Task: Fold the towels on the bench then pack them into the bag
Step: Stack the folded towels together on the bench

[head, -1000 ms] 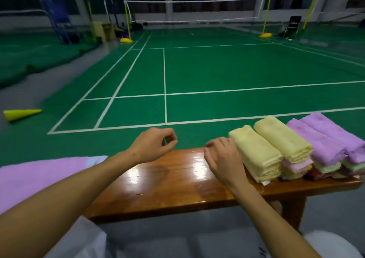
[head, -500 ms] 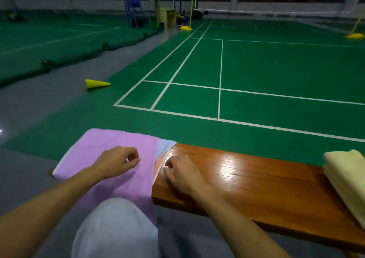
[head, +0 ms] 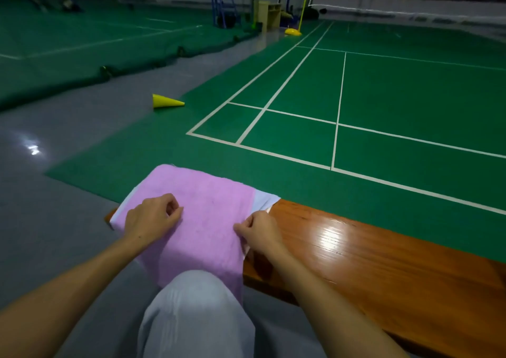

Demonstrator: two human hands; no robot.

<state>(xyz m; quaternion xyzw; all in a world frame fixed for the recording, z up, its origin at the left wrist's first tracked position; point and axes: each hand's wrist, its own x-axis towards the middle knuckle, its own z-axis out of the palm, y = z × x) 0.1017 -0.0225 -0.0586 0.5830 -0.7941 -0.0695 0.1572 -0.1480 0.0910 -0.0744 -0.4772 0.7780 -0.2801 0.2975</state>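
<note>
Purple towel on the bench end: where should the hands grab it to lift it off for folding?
Probably at its near corners. The purple towel lies flat over a white cloth on the bench, its near edge hanging past the front. The right hand already pinches the right edge; the left hand sits curled on the left part. Come from above, each hand taking only the top layer.
</note>
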